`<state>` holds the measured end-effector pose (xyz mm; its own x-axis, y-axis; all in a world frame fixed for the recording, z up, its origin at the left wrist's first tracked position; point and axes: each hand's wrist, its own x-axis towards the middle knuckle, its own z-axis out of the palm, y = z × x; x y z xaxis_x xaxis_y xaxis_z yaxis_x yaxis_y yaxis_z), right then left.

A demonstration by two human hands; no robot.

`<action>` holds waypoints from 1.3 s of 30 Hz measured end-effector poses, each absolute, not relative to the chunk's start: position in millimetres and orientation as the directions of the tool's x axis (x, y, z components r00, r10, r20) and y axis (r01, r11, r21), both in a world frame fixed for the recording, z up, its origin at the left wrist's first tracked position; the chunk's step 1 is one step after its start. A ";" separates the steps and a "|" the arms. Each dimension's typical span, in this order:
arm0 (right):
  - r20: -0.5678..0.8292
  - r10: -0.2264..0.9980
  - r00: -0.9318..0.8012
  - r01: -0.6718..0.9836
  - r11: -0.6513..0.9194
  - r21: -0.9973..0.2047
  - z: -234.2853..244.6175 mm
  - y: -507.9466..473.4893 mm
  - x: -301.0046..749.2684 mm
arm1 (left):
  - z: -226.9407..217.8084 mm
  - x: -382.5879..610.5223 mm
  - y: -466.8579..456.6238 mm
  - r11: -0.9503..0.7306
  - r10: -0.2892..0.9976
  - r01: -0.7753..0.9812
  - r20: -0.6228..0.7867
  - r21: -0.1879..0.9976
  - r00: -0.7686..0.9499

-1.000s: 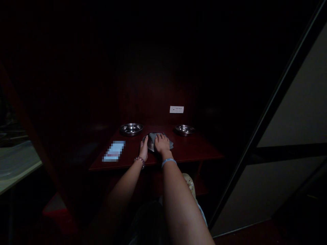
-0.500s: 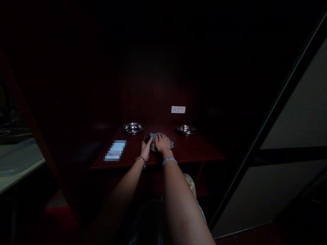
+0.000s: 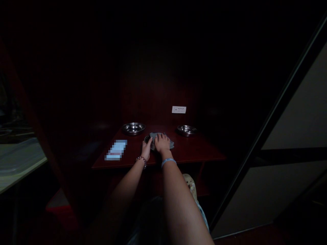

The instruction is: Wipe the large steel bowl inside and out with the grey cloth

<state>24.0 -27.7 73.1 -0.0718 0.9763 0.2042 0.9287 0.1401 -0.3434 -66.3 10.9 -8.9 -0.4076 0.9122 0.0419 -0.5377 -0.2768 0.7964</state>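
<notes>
At the near middle of the dark red table, my left hand (image 3: 146, 149) grips the left rim of a metal bowl (image 3: 152, 146), thumb on top. My right hand (image 3: 162, 142) presses a grey cloth (image 3: 172, 144) into that bowl, its fingers slightly spread over the fabric. Hand and cloth hide most of the bowl. Behind it to the left stands a second shiny metal bowl (image 3: 133, 128). A third metal bowl (image 3: 187, 130) is at the back right.
A blurred-out bright phone-like rectangle (image 3: 116, 150) lies on the table (image 3: 194, 149) to the left. A white socket panel (image 3: 179, 109) is on the back wall. Dark panels flank both sides. A foot in a pale clog (image 3: 189, 182) shows below the table edge.
The right hand and cloth have shifted very slightly over the bowl. The whole view has moved a little; the left hand keeps its grip.
</notes>
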 end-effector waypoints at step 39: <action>0.226 0.853 -0.471 0.866 0.496 -0.067 48.3 -14.6 77.4 | 6.0 -69.1 1.6 -0.179 0.894 -0.714 -0.191 0.677 -0.405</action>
